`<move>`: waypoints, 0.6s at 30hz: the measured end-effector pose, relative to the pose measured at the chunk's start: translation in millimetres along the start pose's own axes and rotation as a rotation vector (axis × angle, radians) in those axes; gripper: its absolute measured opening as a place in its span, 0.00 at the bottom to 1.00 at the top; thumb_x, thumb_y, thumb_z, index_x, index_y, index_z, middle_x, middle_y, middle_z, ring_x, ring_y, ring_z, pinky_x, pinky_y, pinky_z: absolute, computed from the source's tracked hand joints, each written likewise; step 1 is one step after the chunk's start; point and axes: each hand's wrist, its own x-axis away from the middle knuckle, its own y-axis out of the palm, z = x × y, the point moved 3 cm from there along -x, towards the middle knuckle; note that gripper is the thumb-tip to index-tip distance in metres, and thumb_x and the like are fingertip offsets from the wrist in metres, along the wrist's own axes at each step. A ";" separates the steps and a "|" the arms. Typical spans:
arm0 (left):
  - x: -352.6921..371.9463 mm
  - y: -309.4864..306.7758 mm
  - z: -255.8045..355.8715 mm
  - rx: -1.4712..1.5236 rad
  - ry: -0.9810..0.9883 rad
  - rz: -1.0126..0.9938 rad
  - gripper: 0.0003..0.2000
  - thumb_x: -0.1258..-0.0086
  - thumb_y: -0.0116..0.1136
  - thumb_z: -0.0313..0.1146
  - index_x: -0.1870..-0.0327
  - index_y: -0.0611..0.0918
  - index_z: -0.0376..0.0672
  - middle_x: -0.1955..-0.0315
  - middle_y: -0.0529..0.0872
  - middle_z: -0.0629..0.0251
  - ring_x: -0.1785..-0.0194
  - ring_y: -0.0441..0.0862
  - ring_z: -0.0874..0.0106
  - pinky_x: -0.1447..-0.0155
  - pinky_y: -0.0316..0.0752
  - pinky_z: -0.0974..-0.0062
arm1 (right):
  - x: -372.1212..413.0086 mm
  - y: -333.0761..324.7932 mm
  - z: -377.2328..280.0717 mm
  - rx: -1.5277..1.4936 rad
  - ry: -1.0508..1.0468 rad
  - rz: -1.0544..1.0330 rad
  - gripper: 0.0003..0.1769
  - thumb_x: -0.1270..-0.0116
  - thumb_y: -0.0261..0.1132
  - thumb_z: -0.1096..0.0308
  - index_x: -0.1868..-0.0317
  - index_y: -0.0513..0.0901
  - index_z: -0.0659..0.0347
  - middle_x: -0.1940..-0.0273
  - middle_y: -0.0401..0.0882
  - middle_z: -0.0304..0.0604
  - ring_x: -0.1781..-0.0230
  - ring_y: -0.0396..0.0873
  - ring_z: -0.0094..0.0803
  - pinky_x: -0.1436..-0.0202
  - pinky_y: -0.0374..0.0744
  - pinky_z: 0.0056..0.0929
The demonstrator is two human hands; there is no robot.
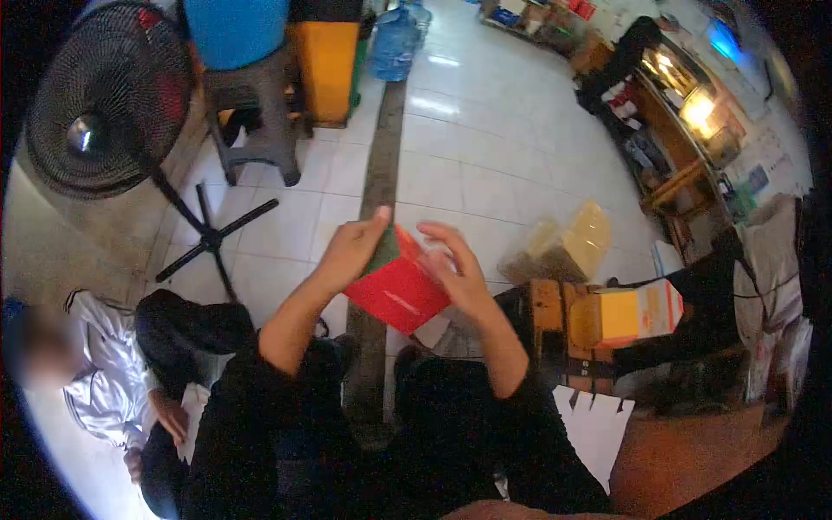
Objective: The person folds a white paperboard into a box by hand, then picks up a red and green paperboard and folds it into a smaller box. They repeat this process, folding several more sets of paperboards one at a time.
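— Where is the red carton (400, 293)?
— It is above the space between the person's knees, tilted, with one corner pointing down. The left hand (351, 251) holds its left side, fingers narrow around the edge and thumb up at the top.
— And the right hand (459, 269)?
— It is at the upper right edge. Its fingers are bent and partly spread, but blurred; I cannot tell if they grip.
— Which way is there room?
— Forward. The tiled floor (451, 186) stretches wide, with a dark strip (381, 165) running through it.
— What limits the sides?
— On the left, the crossed legs of the fan (108, 100) spread on the floor, and a seated person (108, 368) is near the left elbow. On the right, the brown stand (548, 316) is close to the right forearm. The yellow-and-white box (637, 312) lies over it, and a yellowish wrapped bundle (568, 243) is just beyond.
— Farther ahead?
— The grey stool (256, 108) bears the blue bucket (236, 33), and a water bottle (394, 48) stands beside the strip's far end.
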 end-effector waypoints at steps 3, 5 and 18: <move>4.4 -9.1 -1.6 -0.435 0.179 0.066 0.23 0.19 0.50 0.52 0.61 0.88 0.41 0.71 0.89 0.53 0.65 0.87 0.58 0.50 0.80 0.64 | 6.2 23.0 27.0 -0.247 0.158 -0.318 0.23 0.25 0.67 0.62 0.35 0.76 0.60 0.44 0.83 0.43 0.43 0.80 0.29 0.37 0.79 0.35; 8.1 -12.6 9.6 -0.656 0.240 0.160 0.20 0.20 0.52 0.49 0.58 0.86 0.40 0.71 0.87 0.50 0.66 0.85 0.56 0.53 0.78 0.62 | 4.9 26.0 18.1 -0.297 0.280 -0.455 0.18 0.26 0.69 0.62 0.41 0.80 0.60 0.53 0.86 0.39 0.51 0.84 0.31 0.44 0.83 0.35; -2.8 -27.2 -13.9 -0.438 0.231 0.249 0.17 0.22 0.55 0.47 0.54 0.87 0.42 0.63 0.91 0.56 0.59 0.88 0.62 0.50 0.80 0.67 | 11.8 37.6 73.7 0.785 0.420 -0.750 0.20 0.49 0.78 0.53 0.68 0.87 0.63 0.69 0.86 0.53 0.62 0.87 0.43 0.55 0.83 0.41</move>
